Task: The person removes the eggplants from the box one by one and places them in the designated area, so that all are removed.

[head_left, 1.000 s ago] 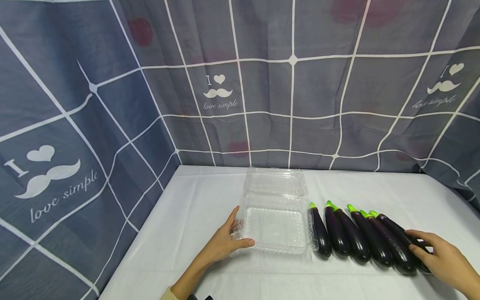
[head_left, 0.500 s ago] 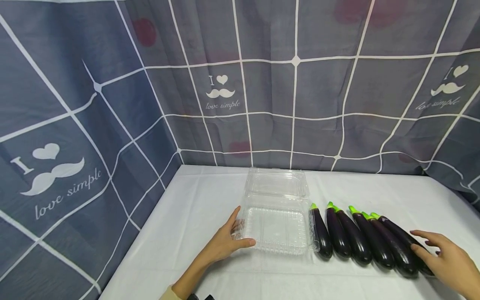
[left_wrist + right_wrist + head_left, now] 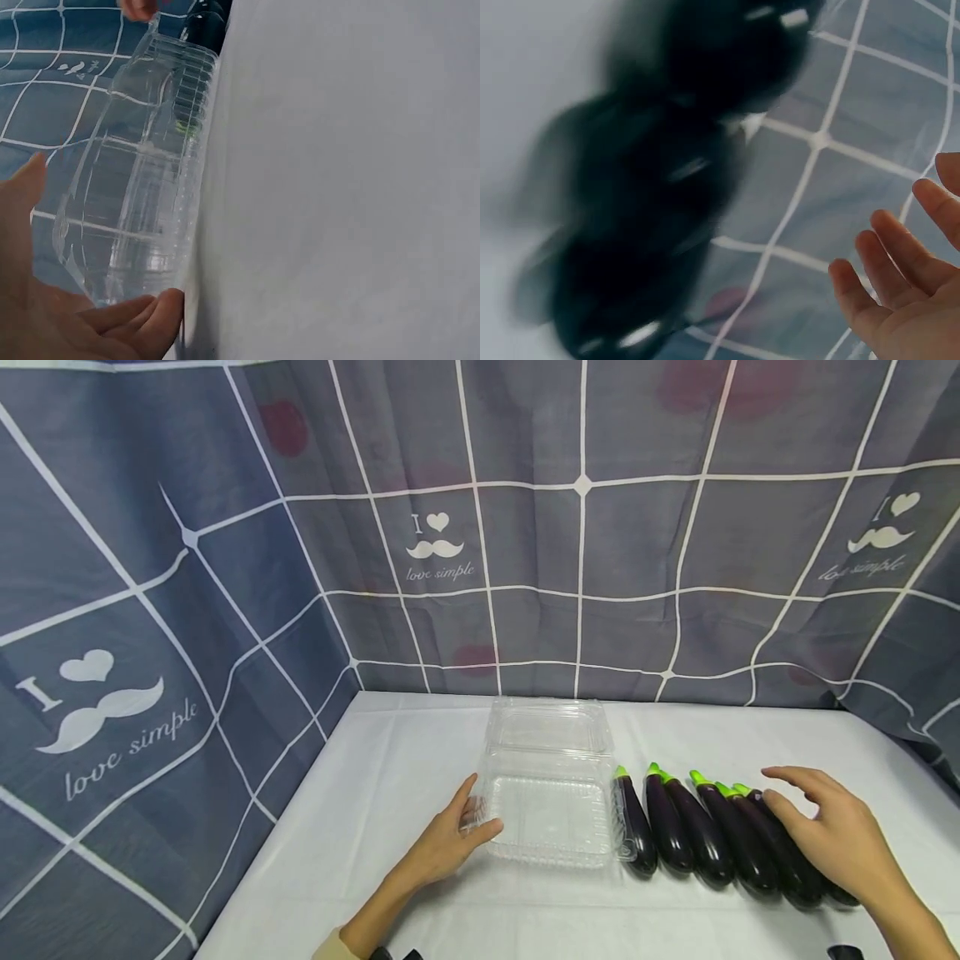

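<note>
A clear plastic clamshell container (image 3: 551, 818) lies opened on the white tabletop, its lid (image 3: 551, 727) folded back toward the wall. My left hand (image 3: 438, 847) is at its left side, thumb spread; in the left wrist view the fingertips (image 3: 166, 319) touch the container's end. Right of the container several dark purple eggplants (image 3: 701, 835) with green stems lie side by side. Over the rightmost ones hovers my right hand (image 3: 832, 835), holding nothing, fingers loosely bent and thumb apart. The right wrist view shows the eggplants (image 3: 652, 180) blurred, apart from the fingers (image 3: 889, 259).
A grey-blue checked cloth (image 3: 532, 543) with white lines and mustache prints hangs behind and at the sides of the table (image 3: 382, 743). The leftmost eggplant (image 3: 636, 831) lies right at the container's right rim. A black object (image 3: 843, 952) shows below the right wrist.
My right hand has left the rightmost eggplant's thick end and moved up and to the left over the eggplants. My left hand stays at the container, its thumb slightly raised.
</note>
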A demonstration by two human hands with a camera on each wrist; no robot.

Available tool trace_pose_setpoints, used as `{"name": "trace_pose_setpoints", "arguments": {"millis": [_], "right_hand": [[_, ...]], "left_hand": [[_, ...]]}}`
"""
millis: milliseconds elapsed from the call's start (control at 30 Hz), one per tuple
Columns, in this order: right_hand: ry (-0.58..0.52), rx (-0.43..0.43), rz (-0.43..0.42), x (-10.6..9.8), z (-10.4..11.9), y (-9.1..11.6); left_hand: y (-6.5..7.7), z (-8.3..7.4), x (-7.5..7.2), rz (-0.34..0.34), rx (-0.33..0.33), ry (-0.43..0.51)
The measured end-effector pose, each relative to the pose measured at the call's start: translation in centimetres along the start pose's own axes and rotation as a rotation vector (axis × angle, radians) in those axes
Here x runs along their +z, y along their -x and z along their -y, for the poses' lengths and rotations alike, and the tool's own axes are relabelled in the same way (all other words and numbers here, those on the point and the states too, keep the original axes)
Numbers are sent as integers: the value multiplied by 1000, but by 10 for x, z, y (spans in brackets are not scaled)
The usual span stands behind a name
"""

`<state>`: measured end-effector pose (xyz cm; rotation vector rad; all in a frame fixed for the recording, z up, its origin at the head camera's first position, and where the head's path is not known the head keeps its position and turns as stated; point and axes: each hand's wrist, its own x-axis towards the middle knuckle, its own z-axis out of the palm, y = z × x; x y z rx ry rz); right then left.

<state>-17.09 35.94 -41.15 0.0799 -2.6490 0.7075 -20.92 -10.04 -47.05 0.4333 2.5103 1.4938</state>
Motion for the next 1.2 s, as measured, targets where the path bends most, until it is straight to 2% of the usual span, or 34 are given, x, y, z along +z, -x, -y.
{"name": "trace_pose_setpoints", "arguments": {"millis": [133,233,300,400,533,633,733,900,1033,1200], "right_hand": [[-59,-76,12,5,29,-19],[-93,-148,13,11,51,-36],[-83,-185,33,16,64,-48],[-14,-197,111,25,83,-64],[129,-136,187,40,98,-79],[205,-85,195,51,99,-84],[233,-45,213,61,95,-87],[226,3,254,68,87,-85],[232,9,288,71,83,-79],[230,3,289,72,82,-74]], "left_hand": [[-5,-5,-8,-108,49,-76],[-16,-10,-21,-215,101,-187],[-27,-14,-32,-261,107,-284],[-45,-21,-50,-253,86,-451],[-66,-24,-67,-198,11,-699],[-74,-22,-73,-184,-59,-796],[-77,-19,-75,-177,-103,-833],[-75,-14,-72,-166,-111,-856],[-69,-9,-69,-158,-125,-847],[-62,-8,-66,-154,-128,-826]]}}
